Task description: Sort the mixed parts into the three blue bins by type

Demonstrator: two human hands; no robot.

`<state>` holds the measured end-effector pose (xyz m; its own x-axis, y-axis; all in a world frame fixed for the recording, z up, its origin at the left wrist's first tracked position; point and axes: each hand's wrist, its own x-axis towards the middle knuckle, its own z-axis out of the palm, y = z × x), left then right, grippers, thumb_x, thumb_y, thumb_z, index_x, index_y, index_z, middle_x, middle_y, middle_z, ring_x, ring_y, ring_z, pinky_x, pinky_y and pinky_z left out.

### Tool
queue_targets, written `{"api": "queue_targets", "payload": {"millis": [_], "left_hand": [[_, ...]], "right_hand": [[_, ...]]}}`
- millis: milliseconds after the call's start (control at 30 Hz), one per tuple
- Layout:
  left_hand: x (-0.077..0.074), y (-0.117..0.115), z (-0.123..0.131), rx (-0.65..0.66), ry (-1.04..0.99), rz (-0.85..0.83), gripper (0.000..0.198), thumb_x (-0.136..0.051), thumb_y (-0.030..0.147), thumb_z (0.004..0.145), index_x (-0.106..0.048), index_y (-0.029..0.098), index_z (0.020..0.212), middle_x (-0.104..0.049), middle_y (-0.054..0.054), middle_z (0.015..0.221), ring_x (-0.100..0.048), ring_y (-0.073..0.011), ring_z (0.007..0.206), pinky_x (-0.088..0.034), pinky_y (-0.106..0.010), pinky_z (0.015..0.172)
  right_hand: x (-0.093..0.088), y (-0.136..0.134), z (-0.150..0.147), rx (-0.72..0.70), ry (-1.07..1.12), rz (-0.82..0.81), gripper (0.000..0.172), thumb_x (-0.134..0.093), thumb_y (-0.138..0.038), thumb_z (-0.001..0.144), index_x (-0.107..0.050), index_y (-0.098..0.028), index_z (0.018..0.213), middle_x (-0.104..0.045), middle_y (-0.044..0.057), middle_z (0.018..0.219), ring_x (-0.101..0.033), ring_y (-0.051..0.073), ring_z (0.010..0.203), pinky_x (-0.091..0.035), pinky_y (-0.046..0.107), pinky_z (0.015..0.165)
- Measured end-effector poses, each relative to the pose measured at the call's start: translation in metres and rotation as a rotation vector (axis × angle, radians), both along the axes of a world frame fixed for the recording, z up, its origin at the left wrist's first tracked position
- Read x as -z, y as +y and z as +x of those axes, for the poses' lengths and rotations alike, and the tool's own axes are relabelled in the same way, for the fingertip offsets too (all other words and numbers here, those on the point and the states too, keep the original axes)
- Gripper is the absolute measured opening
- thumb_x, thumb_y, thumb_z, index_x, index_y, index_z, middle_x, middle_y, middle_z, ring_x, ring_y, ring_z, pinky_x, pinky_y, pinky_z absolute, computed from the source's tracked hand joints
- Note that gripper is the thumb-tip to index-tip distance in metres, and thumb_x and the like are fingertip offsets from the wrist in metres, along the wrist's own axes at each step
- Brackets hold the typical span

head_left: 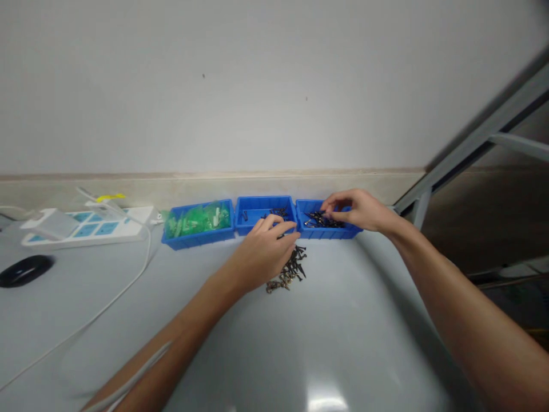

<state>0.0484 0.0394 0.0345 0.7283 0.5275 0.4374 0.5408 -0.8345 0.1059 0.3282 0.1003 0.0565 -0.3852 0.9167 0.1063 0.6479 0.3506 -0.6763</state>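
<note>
My left hand [271,247] reaches over a small pile of screws [295,264] on the table. Its fingers are bent but apart, overlapping the front edge of the middle blue bin [265,201]. The thumb is hidden, and I see nothing held. Some dark screws [278,212] lie in that bin. My right hand [355,210] dips into the right blue bin [328,233], thumb and fingertips close together at the dark screws [318,219] inside. What sits between those fingertips is too small to make out. The pile has dark screws and some brassy ones at its near end.
A left blue bin [201,238] holds green plastic bags with pale pieces. Farther left are a white power strip [128,230] with plugged-in adapters, a white cable [128,286] and a black oval object [26,270]. A wall stands behind; a metal frame [480,129] rises on the right.
</note>
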Motion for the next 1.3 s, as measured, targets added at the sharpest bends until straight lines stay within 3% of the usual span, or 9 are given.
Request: {"api": "queue_targets", "payload": {"millis": [200, 367, 533, 700, 767, 933, 1133, 1200, 1300], "left_hand": [[-0.013, 0.005, -0.016, 0.017, 0.003, -0.114, 0.020, -0.052, 0.017, 0.098, -0.072, 0.017, 0.097, -0.070, -0.006, 0.086, -0.063, -0.0195, 0.084, -0.052, -0.034, 0.079], [-0.010, 0.004, -0.010, 0.021, 0.010, -0.083, 0.020, -0.051, 0.015, 0.098, -0.071, 0.015, 0.095, -0.070, -0.008, 0.093, -0.062, -0.0219, 0.092, -0.052, -0.037, 0.084], [-0.002, -0.002, 0.009, -0.018, -0.015, -0.004, 0.025, -0.051, 0.014, 0.098, -0.067, 0.014, 0.117, -0.067, -0.012, 0.120, -0.054, -0.0277, 0.110, -0.049, -0.047, 0.097], [0.004, -0.005, 0.023, -0.141, 0.027, 0.002, 0.031, -0.056, 0.016, 0.095, -0.064, 0.014, 0.126, -0.061, -0.014, 0.131, -0.049, -0.0336, 0.118, -0.049, -0.050, 0.094], [0.006, -0.005, 0.026, -0.138, 0.026, 0.010, 0.029, -0.056, 0.016, 0.095, -0.065, 0.015, 0.123, -0.061, -0.014, 0.130, -0.049, -0.0331, 0.118, -0.049, -0.049, 0.092], [0.011, -0.005, 0.032, -0.098, -0.013, 0.029, 0.018, -0.058, 0.015, 0.095, -0.071, 0.018, 0.108, -0.064, -0.011, 0.118, -0.051, -0.0291, 0.110, -0.047, -0.043, 0.086], [0.020, -0.008, 0.038, -0.017, 0.007, 0.096, 0.013, -0.060, 0.015, 0.097, -0.070, 0.015, 0.089, -0.063, -0.008, 0.097, -0.051, -0.0227, 0.092, -0.041, -0.034, 0.076], [0.021, -0.008, 0.038, 0.011, 0.025, 0.111, 0.014, -0.059, 0.015, 0.097, -0.070, 0.014, 0.089, -0.063, -0.008, 0.093, -0.049, -0.0217, 0.089, -0.039, -0.033, 0.074], [0.023, -0.009, 0.035, 0.059, 0.055, 0.122, 0.011, -0.060, 0.017, 0.097, -0.071, 0.013, 0.094, -0.063, -0.007, 0.091, -0.048, -0.0216, 0.087, -0.037, -0.033, 0.073]], "right_hand": [[-0.009, -0.006, -0.050, 0.033, 0.403, -0.096, 0.028, -0.083, -0.034, 0.070, -0.075, -0.016, 0.090, -0.076, 0.007, 0.081, -0.072, 0.020, 0.079, -0.059, 0.034, 0.080], [-0.009, -0.005, -0.083, 0.135, 0.441, 0.032, 0.025, -0.078, -0.033, 0.076, -0.075, -0.016, 0.095, -0.079, 0.009, 0.091, -0.074, 0.023, 0.088, -0.060, 0.036, 0.084], [-0.012, -0.020, -0.056, 0.310, 0.044, 0.169, 0.017, -0.067, -0.025, 0.083, -0.077, -0.015, 0.093, -0.077, 0.007, 0.080, -0.072, 0.022, 0.075, -0.055, 0.032, 0.073], [-0.004, -0.045, -0.019, 0.123, -0.216, 0.042, 0.017, -0.069, -0.034, 0.084, -0.078, -0.022, 0.091, -0.079, 0.005, 0.092, -0.072, 0.025, 0.085, -0.053, 0.034, 0.079], [0.006, -0.053, -0.010, 0.092, -0.218, 0.093, 0.014, -0.069, -0.026, 0.082, -0.077, -0.023, 0.094, -0.078, 0.004, 0.098, -0.072, 0.026, 0.091, -0.052, 0.036, 0.085], [0.030, -0.071, -0.003, -0.012, -0.167, 0.332, 0.013, -0.060, -0.012, 0.085, -0.069, -0.021, 0.086, -0.072, 0.007, 0.090, -0.067, 0.025, 0.089, -0.052, 0.036, 0.080], [0.032, -0.097, -0.001, -0.077, -0.103, 0.363, 0.013, -0.060, -0.017, 0.092, -0.072, -0.022, 0.096, -0.074, 0.007, 0.096, -0.067, 0.024, 0.093, -0.053, 0.038, 0.086], [0.027, -0.101, 0.005, -0.036, -0.032, 0.322, 0.011, -0.066, -0.023, 0.091, -0.074, -0.023, 0.099, -0.076, 0.006, 0.099, -0.069, 0.023, 0.095, -0.054, 0.038, 0.088], [0.015, -0.103, 0.015, 0.166, 0.053, 0.301, 0.013, -0.065, -0.027, 0.091, -0.075, -0.023, 0.098, -0.077, 0.007, 0.100, -0.071, 0.024, 0.092, -0.056, 0.038, 0.084]]}}
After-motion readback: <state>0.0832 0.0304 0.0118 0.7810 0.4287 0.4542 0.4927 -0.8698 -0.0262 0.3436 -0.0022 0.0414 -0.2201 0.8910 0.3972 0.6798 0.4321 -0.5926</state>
